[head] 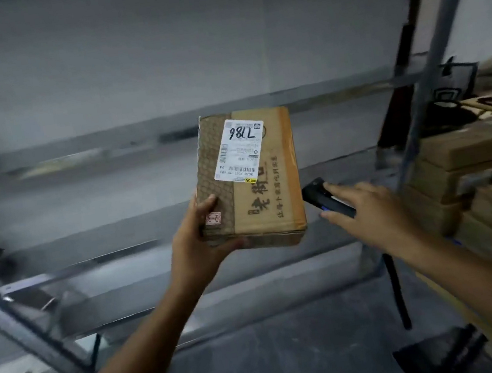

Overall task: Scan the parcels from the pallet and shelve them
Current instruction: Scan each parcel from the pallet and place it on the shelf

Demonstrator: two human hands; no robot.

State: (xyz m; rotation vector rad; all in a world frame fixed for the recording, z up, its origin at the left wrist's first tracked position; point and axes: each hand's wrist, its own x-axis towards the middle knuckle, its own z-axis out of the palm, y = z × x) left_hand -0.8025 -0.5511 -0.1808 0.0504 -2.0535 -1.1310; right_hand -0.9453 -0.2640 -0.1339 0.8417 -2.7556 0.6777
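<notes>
Left hand (196,248) grasps the lower left corner of a flat brown cardboard parcel (261,209), thumb on its printed face, holding it in open air before blurred grey metal shelves (148,223). Its smooth white shipping label (239,150) faces up. Just beside the parcel's right edge, right hand (369,209) clasps what looks like a black handheld scanner (326,198). Stacked cardboard boxes (476,177) crowd the far right.
</notes>
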